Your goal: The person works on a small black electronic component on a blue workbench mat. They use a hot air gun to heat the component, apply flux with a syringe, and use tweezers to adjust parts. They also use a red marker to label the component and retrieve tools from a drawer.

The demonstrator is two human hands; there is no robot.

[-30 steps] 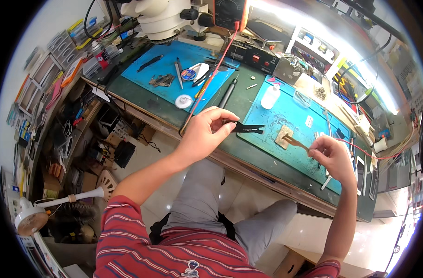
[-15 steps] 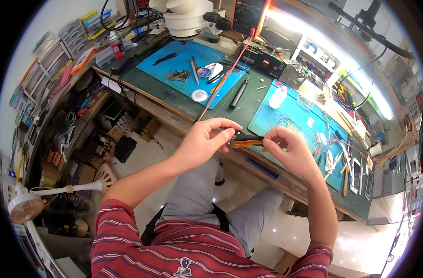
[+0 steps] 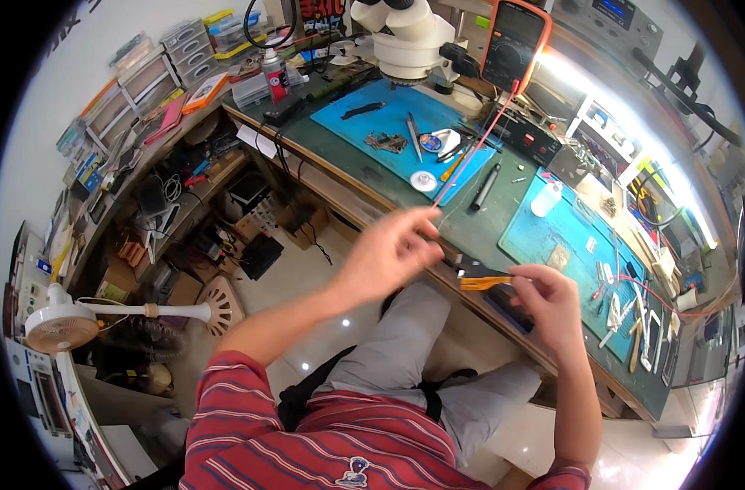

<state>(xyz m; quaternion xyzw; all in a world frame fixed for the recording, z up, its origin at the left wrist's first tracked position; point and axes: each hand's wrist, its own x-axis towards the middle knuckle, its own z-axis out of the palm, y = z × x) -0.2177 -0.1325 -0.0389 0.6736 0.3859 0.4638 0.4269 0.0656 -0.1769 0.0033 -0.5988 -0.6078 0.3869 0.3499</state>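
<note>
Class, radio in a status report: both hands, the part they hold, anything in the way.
Left hand pinching the dark end of the small flex part. Right hand gripping its orange strip end. Part held above the lap, in front of the workbench edge. Nothing between hands.

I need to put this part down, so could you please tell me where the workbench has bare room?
The dark green bench mat is mostly bare between the left blue silicone mat and the right blue silicone mat, apart from a black pen-shaped tool. The right mat's near middle is fairly free. Its far right end, by the tweezers and red wire, is crowded.
</note>
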